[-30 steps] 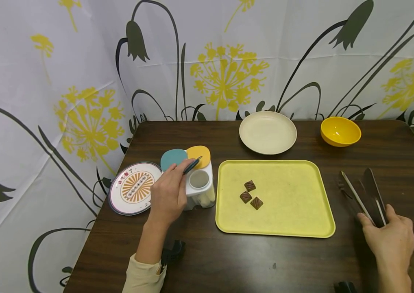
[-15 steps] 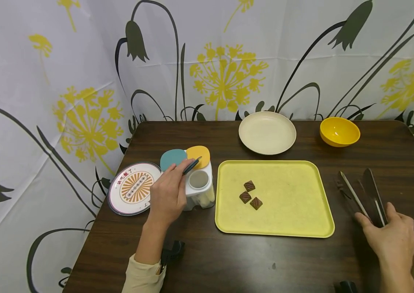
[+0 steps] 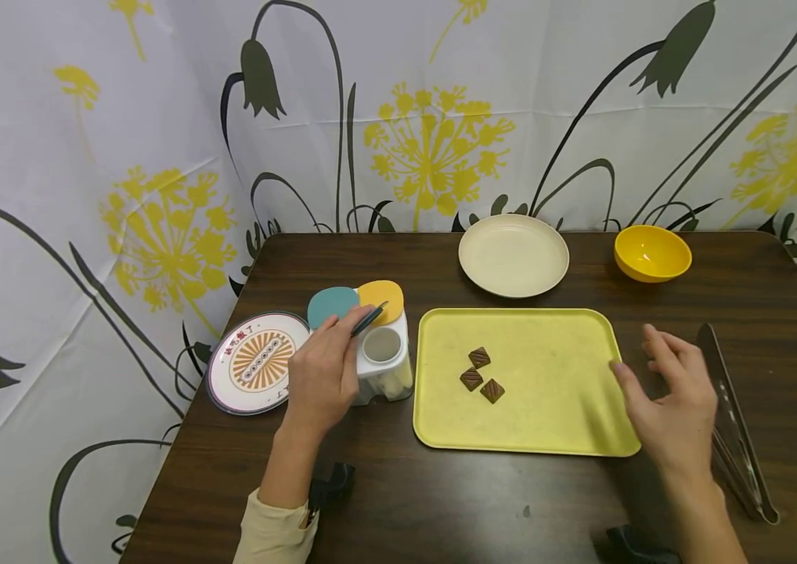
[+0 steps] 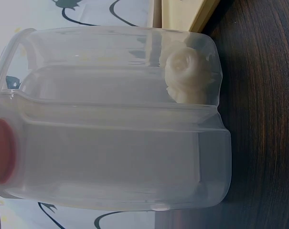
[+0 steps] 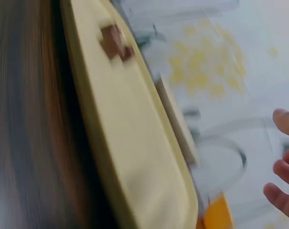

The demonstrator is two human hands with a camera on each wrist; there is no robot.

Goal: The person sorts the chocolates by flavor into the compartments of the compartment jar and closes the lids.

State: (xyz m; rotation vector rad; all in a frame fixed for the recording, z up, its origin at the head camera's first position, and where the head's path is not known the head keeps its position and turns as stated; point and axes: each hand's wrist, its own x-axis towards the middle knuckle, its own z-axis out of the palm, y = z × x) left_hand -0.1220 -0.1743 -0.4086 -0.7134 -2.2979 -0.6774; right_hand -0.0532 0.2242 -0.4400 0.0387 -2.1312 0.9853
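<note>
My left hand [image 3: 323,372] pinches a dark lid [image 3: 368,319], raised and seen edge-on, at a storage container with several compartments [image 3: 398,364]. The round opening [image 3: 382,345] beside that lid is uncovered. Teal [image 3: 332,304] and yellow [image 3: 380,298] lids cover other compartments. In the left wrist view, a pale rose-like lump [image 4: 187,71] sits at the bottom inside the clear wall, and a red lid [image 4: 3,150] shows. My right hand [image 3: 680,403], fingers spread, hovers at the yellow tray's right edge, holding nothing. Metal tongs [image 3: 742,439] lie on the table to its right.
Three brown chocolates [image 3: 481,379] sit on the left part of the yellow tray [image 3: 553,376]. Behind are a cream plate [image 3: 514,257] and a yellow bowl [image 3: 652,254]. A patterned plate [image 3: 257,364] stands left of the container on the dark wooden table [image 3: 469,501].
My right hand has let go of the tongs, which now lie on the table, and has moved left and forward to the tray's edge. The left hand stays put.
</note>
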